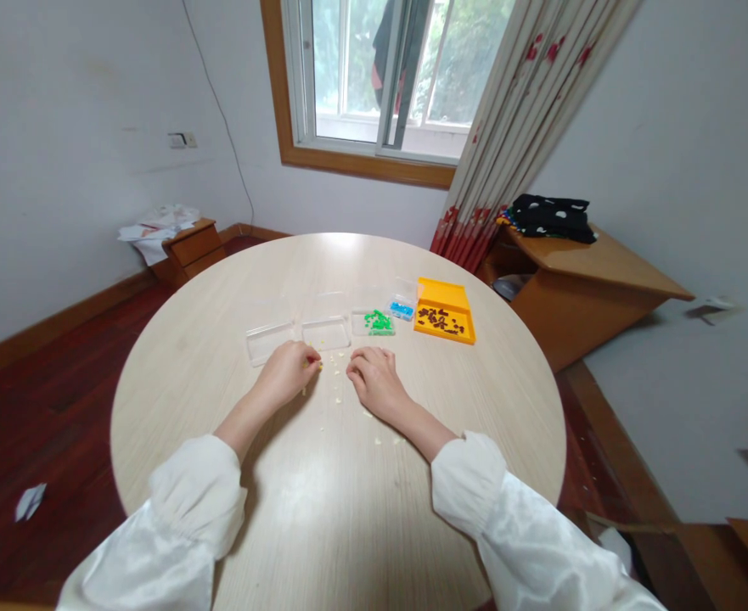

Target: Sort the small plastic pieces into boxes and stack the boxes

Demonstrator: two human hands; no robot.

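Observation:
My left hand is closed in a pinch over the table, just in front of two clear plastic boxes. At its fingertips shows a tiny yellow piece, too small to name. My right hand rests to the right with its fingers curled; what they hold, if anything, is hidden. Several small pale yellow pieces lie scattered between and below the hands. The left clear box and the middle clear box stand with lids raised. A third clear box holds small green pieces.
Small blue pieces fill a clear box further right. Beside it, an open yellow box holds dark brown pieces. All stand on a round pale wood table. A wooden cabinet with dark cloth is at the right, near a curtain.

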